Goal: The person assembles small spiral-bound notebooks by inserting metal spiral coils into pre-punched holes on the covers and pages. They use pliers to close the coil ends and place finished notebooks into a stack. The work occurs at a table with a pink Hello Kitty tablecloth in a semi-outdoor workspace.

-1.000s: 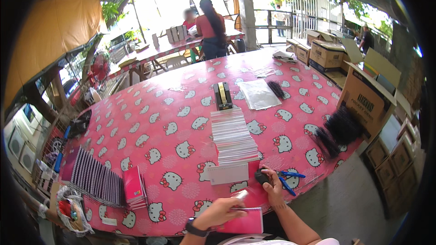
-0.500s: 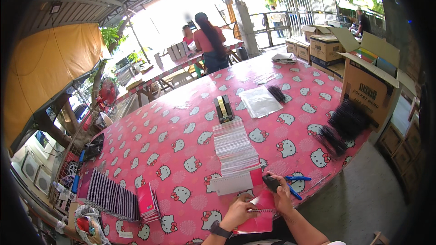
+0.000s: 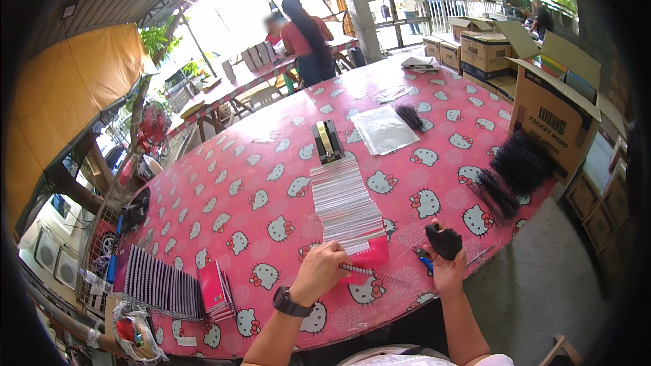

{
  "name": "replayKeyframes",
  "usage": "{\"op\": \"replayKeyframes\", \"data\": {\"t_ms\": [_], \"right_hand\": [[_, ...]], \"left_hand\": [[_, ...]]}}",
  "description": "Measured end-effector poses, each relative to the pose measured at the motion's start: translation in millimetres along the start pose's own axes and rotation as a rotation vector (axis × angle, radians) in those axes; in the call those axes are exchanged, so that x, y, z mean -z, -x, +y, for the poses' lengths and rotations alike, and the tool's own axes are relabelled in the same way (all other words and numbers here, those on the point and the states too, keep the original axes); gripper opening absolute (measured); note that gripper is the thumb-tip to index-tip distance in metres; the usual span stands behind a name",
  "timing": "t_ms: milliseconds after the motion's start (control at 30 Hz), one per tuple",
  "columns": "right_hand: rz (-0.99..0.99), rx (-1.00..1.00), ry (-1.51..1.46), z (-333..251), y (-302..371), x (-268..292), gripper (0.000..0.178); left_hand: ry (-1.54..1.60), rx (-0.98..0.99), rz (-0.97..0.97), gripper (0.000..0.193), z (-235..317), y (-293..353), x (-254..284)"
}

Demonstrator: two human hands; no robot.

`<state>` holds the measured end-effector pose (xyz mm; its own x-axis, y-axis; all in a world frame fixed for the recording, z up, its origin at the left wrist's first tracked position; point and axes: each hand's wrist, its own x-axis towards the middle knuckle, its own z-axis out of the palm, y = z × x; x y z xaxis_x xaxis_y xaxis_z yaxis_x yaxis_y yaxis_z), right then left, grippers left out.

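Coil (image 3: 393, 280) out in the open now: the left hand (image 3: 323, 272) has swung up from the table's (image 3: 281, 254) near edge to the stack of pages (image 3: 347, 203), pinching one end while the rest trails loose, so that length looks unthreaded. The right hand (image 3: 449, 272), fingers curled around a black object (image 3: 445, 242), sits clear. The left fingers hide what they cover, a pink cover (image 3: 371, 255) shows only partly, blue pliers (image 3: 426, 263) peek out beside the right hand, and the black object's kind is unclear.
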<state>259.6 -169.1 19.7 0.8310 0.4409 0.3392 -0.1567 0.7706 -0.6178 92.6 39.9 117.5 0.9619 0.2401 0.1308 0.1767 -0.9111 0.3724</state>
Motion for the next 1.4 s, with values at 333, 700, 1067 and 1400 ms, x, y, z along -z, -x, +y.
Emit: {"op": "replayKeyframes", "data": {"t_ms": [333, 700, 1067, 1400], "right_hand": [[-0.129, 0.103, 0.328, -33.6, -24.9, 12.0, 0.069], [-0.785, -0.586, 0.420, -36.5, -32.4, -65.1, 0.075], [-0.844, -0.618, 0.160, 6.2, 12.6, -83.7, 0.036], [-0.922, -0.785, 0.976, 22.2, -10.9, -79.6, 0.054]], "left_hand": [[-0.051, 0.071, 0.404, 0.024, 5.0, 57.3, -37.7], [0.073, 0.047, 0.286, 0.023, 3.3, 86.0, -36.7], [0.459, 0.077, 0.354, 0.025, -3.7, 98.2, -47.3], [0.513, 0.259, 0.493, 0.030, -17.8, 108.7, -59.5]]}}
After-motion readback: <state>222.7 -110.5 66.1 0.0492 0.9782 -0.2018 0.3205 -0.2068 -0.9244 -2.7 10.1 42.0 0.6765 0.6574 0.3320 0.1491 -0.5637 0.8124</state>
